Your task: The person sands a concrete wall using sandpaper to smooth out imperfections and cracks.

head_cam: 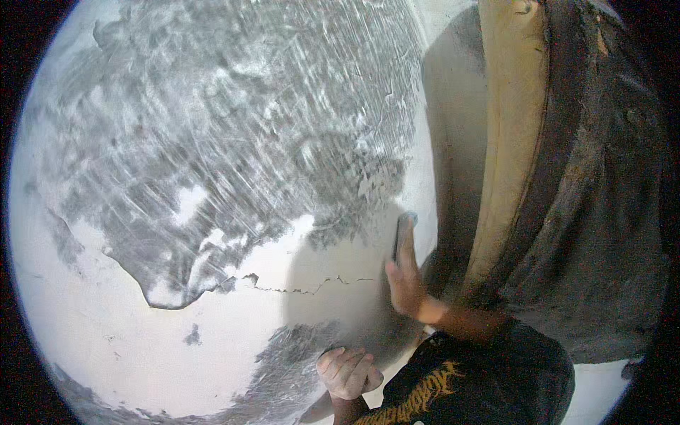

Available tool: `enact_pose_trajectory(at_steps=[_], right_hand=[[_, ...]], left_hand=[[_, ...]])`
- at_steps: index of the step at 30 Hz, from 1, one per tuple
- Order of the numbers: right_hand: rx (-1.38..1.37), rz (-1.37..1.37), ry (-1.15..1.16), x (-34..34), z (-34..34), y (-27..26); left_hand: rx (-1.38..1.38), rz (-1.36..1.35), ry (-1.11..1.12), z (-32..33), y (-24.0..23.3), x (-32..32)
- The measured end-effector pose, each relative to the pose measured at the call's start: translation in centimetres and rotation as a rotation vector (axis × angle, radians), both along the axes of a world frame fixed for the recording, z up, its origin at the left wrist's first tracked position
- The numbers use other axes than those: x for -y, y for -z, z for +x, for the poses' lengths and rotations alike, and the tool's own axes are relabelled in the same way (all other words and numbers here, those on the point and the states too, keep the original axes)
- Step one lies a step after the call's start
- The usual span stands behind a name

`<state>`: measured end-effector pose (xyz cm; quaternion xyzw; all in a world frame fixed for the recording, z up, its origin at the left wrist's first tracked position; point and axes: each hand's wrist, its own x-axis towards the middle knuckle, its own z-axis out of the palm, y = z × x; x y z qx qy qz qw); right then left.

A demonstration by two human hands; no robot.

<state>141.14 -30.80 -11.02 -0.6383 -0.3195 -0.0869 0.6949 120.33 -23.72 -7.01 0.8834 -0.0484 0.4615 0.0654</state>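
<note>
My right hand [411, 289] holds a thin, flat dark block [399, 236] against the pale wall [202, 361], fingers stretched along it and thumb on the near side. The block's face is hidden. It may be a sanding block. Lower down, my left hand [350, 372] is curled into a fist close to the wall. No object shows in it, though its palm is hidden. Grey, streaked patches [212, 133] of wall surface spread above and left of both hands. A thin jagged crack [303, 291] runs across the wall towards my right hand.
The wall ends at an edge [433, 159] right of the block. Beyond that stand a cream-coloured band [507, 133] and a dark, rough surface [600, 212]. My black clothing [494, 372], with orange lettering, fills the lower right. Shadows fall around the hands.
</note>
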Motion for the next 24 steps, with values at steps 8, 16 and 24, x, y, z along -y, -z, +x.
enact_pose_trajectory(at_steps=[8, 16, 24], right_hand=[[-0.085, 0.104, 0.052, -0.7, 4.3, -0.1], [-0.007, 0.023, 0.008, -0.4, 0.0, 1.3], [-0.122, 0.113, -0.023, 0.3, 1.9, 0.6]], left_hand=[[0.033, 0.038, 0.055, 0.3, -2.3, 0.9], [-0.135, -0.003, 0.17, 0.0, -2.3, -0.2], [-0.157, -0.035, 0.243, -0.4, -2.0, 0.1]])
